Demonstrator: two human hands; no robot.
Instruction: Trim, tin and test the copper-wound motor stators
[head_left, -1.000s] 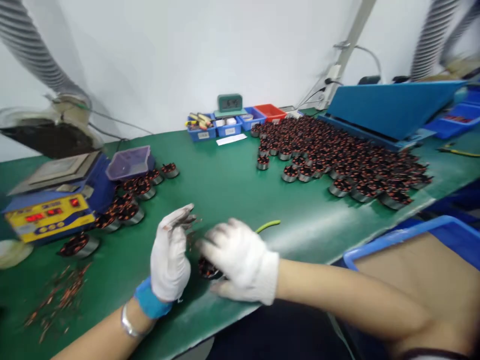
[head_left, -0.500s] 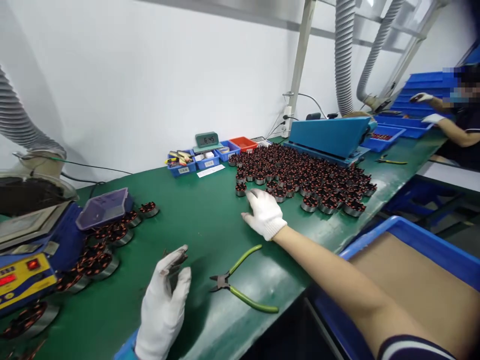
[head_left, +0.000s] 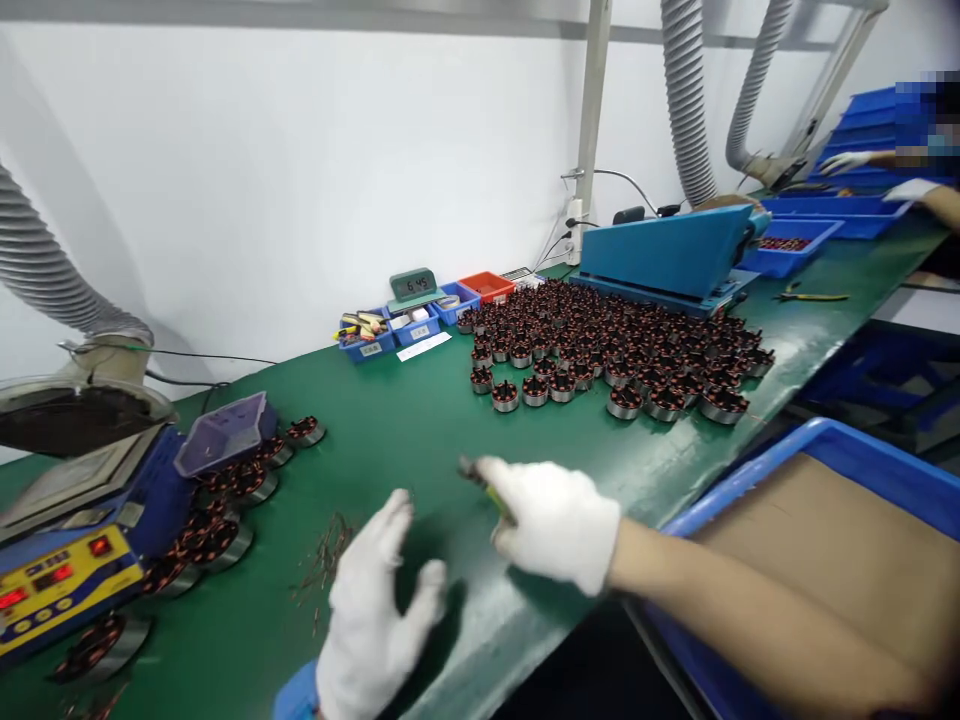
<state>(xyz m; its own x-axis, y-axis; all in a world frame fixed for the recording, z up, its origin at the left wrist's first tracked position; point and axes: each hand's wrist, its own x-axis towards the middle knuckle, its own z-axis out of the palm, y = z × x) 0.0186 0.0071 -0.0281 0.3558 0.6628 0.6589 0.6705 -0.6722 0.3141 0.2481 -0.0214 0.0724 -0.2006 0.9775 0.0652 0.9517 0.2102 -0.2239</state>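
My right hand [head_left: 559, 520], in a white glove, is closed around green-handled cutting pliers [head_left: 496, 497] above the front of the green bench; the jaws point up and left, and most of the handles are hidden in the fist. My left hand [head_left: 379, 610], gloved too, is open with thumb and fingers apart and nothing between them. Beside it lies a small heap of copper wire clippings [head_left: 330, 552]. Copper-wound motor stators [head_left: 615, 345] stand in a dense group beyond my right hand. More stators [head_left: 225, 535] form a row on the left.
At the left are a yellow-and-blue soldering station [head_left: 67, 590] and a purple tray [head_left: 229, 435]. Small bins [head_left: 367, 335] and a clock [head_left: 414, 285] stand by the wall, a blue machine [head_left: 664, 248] behind the stators. A blue crate [head_left: 817, 440] sits lower right. A co-worker's gloved hands [head_left: 847, 162] show far right.
My right hand has left the stators and taken the pliers up from the bench. One stator now stands where that hand was. My left hand has shifted right, uncovering the wire clippings.
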